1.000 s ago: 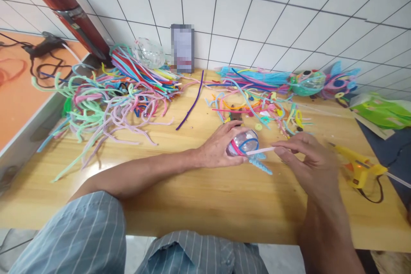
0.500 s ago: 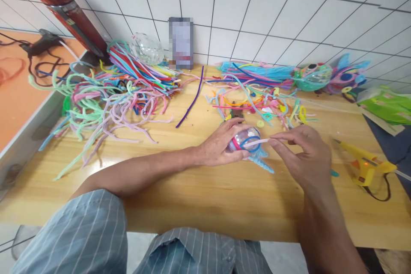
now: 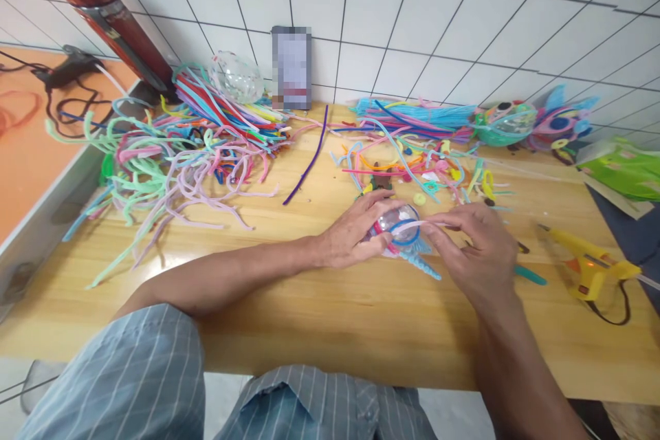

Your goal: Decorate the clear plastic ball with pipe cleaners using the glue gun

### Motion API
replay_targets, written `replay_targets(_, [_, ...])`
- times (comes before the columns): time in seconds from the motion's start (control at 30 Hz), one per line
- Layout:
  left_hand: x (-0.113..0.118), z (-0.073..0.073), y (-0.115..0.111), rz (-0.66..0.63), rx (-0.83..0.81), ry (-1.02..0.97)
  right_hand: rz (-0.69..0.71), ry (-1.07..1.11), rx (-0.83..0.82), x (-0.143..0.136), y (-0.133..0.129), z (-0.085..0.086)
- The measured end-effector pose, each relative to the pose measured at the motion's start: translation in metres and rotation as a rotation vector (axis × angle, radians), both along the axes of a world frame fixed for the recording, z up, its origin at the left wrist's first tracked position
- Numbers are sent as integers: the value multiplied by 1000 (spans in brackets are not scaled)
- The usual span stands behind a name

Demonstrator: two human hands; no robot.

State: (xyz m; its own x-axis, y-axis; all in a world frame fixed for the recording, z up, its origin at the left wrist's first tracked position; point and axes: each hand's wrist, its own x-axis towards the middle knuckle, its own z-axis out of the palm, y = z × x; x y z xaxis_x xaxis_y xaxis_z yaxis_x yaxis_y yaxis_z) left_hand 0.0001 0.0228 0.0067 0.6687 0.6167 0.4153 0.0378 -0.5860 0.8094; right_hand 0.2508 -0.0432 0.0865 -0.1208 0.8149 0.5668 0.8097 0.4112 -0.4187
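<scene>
My left hand (image 3: 355, 232) is wrapped round a clear plastic ball (image 3: 396, 221) trimmed with pink and blue pipe cleaners, holding it just above or on the wooden table. A blue loop (image 3: 405, 239) lies on the ball's side. Light blue twisted pieces (image 3: 421, 267) stick out beneath it. Between the thumb and forefinger of my right hand (image 3: 477, 247) is the end of a pale pink pipe cleaner (image 3: 412, 225), whose other end lies over the blue loop by my left thumb. Whether that end is fixed there I cannot tell.
A yellow glue gun (image 3: 590, 265) lies at right, near a teal-handled tool (image 3: 531, 276). Pipe cleaners (image 3: 185, 172) are heaped at left, with a purple one (image 3: 308, 158) alone. Pliers (image 3: 380, 179) lie behind the ball. A phone (image 3: 291, 69) and a red flask (image 3: 111, 24) stand at the wall.
My right hand has moved left, closer to the ball, with the pale pink pipe cleaner. More of the teal-handled tool shows. My left hand keeps its hold.
</scene>
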Motion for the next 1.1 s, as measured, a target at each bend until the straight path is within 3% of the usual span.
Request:
replay_targets(0.7, [-1,0,-4,35,16,-33,104,89,-124,-1,0,-2])
replay_targets(0.97, [-3,-7,-2,114,108,45,-175,150,-306,33,18,-1])
replay_targets(1.1, [-4,-6,-3,139,101,112,-340,111,-390,79,-3,-2])
